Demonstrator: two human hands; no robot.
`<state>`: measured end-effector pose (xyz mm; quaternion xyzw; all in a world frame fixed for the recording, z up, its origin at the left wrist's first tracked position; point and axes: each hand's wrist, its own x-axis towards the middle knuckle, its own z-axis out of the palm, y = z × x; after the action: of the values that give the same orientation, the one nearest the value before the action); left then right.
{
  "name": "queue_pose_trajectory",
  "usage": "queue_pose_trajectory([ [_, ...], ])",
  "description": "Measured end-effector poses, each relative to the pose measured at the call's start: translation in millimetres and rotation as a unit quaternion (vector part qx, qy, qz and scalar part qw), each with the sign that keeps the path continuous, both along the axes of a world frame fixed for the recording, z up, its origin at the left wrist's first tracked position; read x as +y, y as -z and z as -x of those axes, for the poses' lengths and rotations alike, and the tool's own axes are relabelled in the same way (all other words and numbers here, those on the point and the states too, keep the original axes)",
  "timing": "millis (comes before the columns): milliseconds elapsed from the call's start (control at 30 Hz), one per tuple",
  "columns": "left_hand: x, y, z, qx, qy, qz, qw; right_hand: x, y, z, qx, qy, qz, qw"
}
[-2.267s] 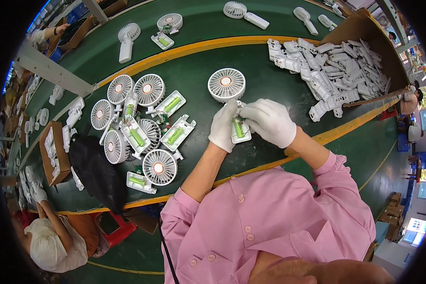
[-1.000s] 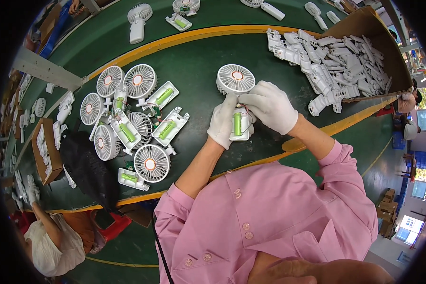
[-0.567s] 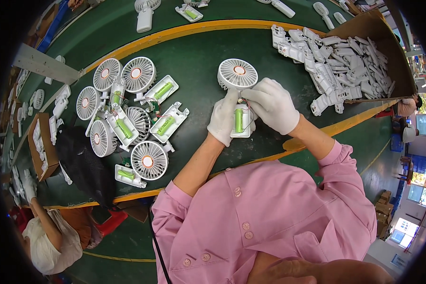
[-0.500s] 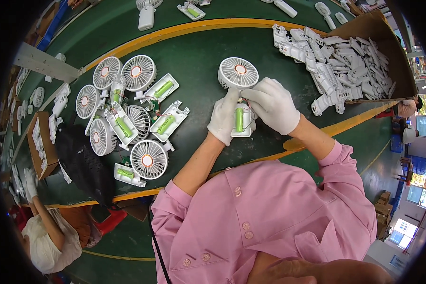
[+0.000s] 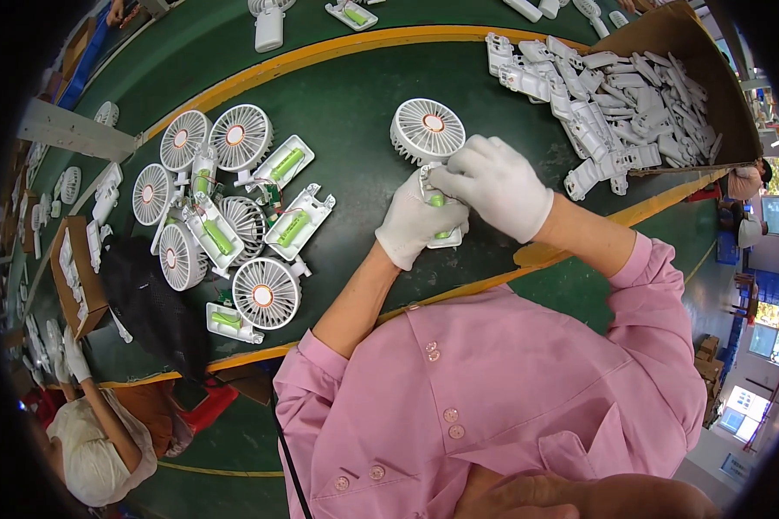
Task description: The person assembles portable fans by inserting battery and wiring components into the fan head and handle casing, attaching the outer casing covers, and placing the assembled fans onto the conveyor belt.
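A white handheld fan (image 5: pixel 428 130) with an orange ring at its hub lies in front of me, its opened handle toward my body. Wrapped around that handle is my left hand (image 5: pixel 413 223), gloved in white, its fingers closed and partly covering the green battery (image 5: pixel 443 233) inside. My right hand (image 5: pixel 498 189), also gloved, is closed with its fingertips pressed at the top of the handle, just below the fan head. Whatever small part lies under those fingertips is hidden.
Several similar fans (image 5: pixel 267 294) with opened handles and green batteries are grouped at left. Beside them lies a black mesh cloth (image 5: pixel 151 303). A cardboard box (image 5: pixel 727 112) at right overflows with white plastic shells (image 5: pixel 593 130). Another person's gloved hands (image 5: pixel 74 355) are at far left.
My left fingers have shifted over the handle and now cover more of the battery. My right fingertips have moved slightly left, closer to the left hand.
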<state>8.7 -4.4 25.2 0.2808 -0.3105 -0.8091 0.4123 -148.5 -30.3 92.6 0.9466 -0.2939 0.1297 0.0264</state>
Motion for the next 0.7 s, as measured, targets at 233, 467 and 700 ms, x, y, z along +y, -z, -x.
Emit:
queue_pose_trajectory([
  [233,3,7,12,-0.297,-0.155,0.165,0.928,4,12,-6,0.003,-0.035,0.03,0.999],
  [467,-5,17,12,-0.215,-0.116,0.137,0.96,-8,20,3,-0.022,-0.051,0.0,0.998],
  [700,-2,5,-1,0.117,-0.011,-0.003,0.993,-12,20,-3,-0.086,-0.014,-0.009,0.996],
])
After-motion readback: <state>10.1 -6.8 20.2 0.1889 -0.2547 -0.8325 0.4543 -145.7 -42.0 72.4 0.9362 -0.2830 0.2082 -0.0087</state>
